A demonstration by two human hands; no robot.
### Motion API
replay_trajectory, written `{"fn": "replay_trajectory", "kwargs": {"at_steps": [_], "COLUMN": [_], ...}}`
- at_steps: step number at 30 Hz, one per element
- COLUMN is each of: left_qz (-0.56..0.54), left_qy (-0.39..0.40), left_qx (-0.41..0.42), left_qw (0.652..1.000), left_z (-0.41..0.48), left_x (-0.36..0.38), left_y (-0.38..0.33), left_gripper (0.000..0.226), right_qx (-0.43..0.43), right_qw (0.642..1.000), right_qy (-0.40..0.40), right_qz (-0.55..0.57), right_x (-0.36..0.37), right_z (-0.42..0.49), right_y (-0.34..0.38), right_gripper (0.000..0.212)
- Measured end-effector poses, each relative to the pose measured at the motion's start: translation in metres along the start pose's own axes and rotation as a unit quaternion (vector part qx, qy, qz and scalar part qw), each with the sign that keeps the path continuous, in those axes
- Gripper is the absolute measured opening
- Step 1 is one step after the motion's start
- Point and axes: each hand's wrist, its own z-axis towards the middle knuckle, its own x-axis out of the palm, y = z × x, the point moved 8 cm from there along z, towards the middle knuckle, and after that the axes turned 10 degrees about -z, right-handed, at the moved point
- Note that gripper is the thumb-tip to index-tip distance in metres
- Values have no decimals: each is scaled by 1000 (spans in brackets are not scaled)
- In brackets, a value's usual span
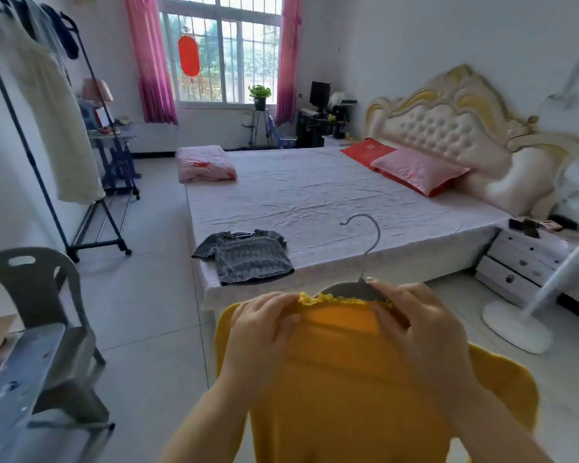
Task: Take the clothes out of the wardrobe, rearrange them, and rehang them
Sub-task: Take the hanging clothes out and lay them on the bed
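Your left hand [264, 332] and right hand [418, 329] both pinch the neckline of the yellow top [341, 389] on its hanger [348, 289], at six o'clock. A grey top [248, 257] lies on the bed [331, 195] at twelve o'clock.

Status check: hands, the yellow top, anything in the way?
Left hand and right hand both grip yellow top at neckline, hanger inside, hook up. Grey top lies on bed corner ahead. Rack off left.
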Motion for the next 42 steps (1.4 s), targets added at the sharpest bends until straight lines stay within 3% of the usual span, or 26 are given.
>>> {"fn": "replay_trajectory", "kwargs": {"at_steps": [7, 17, 27, 37, 42], "left_qz": [34, 57, 74, 74, 78], "left_qy": [-61, -112, -52, -37, -47], "left_qx": [-28, -85, -126, -216, -300], "left_qw": [997, 988, 988, 973, 950], "left_z": [100, 230, 385, 506, 565], "left_x": [17, 14, 11, 32, 49], "left_y": [56, 184, 334, 464, 534], "left_gripper": [32, 40, 48, 40, 39], "right_qx": [-6, -51, -23, -21, -18], "right_qw": [997, 989, 983, 960, 938], "right_qy": [27, 62, 129, 202, 256], "right_qz": [68, 123, 128, 191, 233], "right_x": [105, 275, 456, 631, 729], "right_z": [108, 242, 369, 464, 516], "right_y": [-45, -46, -48, -71, -83], "right_gripper": [37, 33, 35, 42, 43]}}
